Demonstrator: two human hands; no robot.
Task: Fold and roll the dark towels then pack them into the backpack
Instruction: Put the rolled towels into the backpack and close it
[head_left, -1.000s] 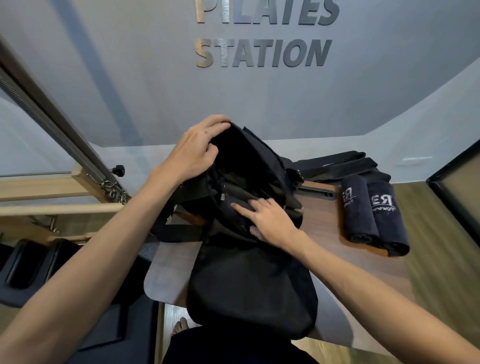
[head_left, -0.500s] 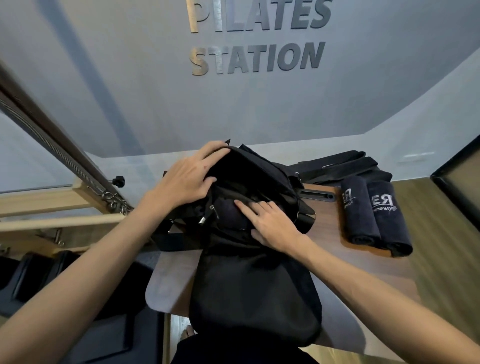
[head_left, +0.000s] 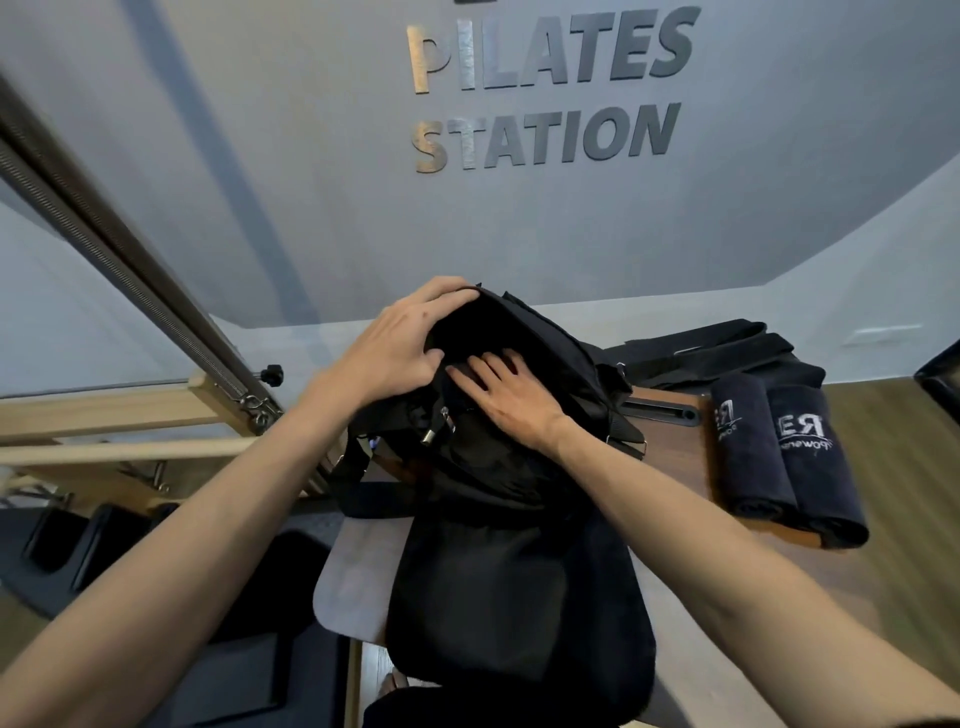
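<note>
My left hand (head_left: 400, 338) gripped backpack (head_left: 519, 467) rim; right hand (head_left: 511, 392), fingers flat, pressed inside. Rolled towels (head_left: 784, 457) lay right, nearer right hand.

"PILATES STATION" on wall (head_left: 311, 208)

Backpack (head_left: 519, 587) black; 2 rolled towels (head_left: 779, 457) navy, white logos.

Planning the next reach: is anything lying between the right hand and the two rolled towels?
Nothing visible. The right hand rests on the backpack; bare tabletop separates it from the rolled towels to its right.
</note>
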